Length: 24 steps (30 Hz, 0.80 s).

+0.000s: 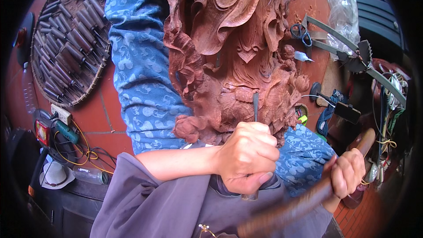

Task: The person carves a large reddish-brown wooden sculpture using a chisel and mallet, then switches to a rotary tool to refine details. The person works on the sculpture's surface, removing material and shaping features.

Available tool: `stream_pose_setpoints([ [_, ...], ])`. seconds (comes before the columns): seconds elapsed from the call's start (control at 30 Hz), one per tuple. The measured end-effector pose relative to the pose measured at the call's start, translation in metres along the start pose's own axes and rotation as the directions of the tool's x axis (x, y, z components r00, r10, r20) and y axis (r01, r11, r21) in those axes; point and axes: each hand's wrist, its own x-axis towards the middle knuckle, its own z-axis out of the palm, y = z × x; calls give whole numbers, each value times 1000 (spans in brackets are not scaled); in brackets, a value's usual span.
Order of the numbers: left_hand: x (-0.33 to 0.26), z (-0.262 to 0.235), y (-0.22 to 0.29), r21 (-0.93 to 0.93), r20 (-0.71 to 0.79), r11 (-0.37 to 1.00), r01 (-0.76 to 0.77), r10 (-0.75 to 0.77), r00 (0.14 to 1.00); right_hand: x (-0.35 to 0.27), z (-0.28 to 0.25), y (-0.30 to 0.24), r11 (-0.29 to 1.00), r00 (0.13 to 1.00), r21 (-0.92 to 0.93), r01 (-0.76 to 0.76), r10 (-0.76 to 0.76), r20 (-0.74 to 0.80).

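Note:
A carved reddish-brown wooden statue [233, 70] with draped folds and a ragged base stands between my legs. My left hand [249, 158] is closed around a wood chisel [255, 105], its metal blade pointing away from me at the carving near the base. The chisel's handle is mostly hidden in the fist. At the right, my right hand [346, 174] grips a long wooden mallet [291, 205] partway along. The mallet's near end is blurred by motion and lies low, in front of my grey clothing, close to the chisel's butt.
A round woven tray [72, 39] at the far left holds several chisels. Scissors [301, 33], a small white bottle [303, 56] and a metal frame [352, 55] lie at the right, near a phone [347, 112]. A power strip [61, 114] with cables sits at the left.

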Motion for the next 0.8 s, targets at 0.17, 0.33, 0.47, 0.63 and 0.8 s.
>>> stream_pose_setpoints([
  [0.17, 2, -4, 2, -9, 43, 999, 33, -33, 999, -1, -2, 1, 995, 999, 91, 27, -23, -49],
  [0.33, 5, -4, 2, -9, 44, 1000, 26, -25, 999, 1, -1, 0, 995, 999, -87, -43, 42, -16],
  [0.47, 6, -2, 1, 19, -11, 1000, 5, -5, 1000, 3, -1, 1, 997, 999, 71, 23, -20, -35],
  [0.63, 5, -4, 0, 0, 6, 1000, 14, -14, 1000, 2, 0, 2, 1000, 998, -3, -4, 4, -65],
  [0.8, 5, 1, -2, 9, -26, 1000, 15, -15, 1000, 0, 2, 3, 964, 999, -261, -44, 40, -22],
])
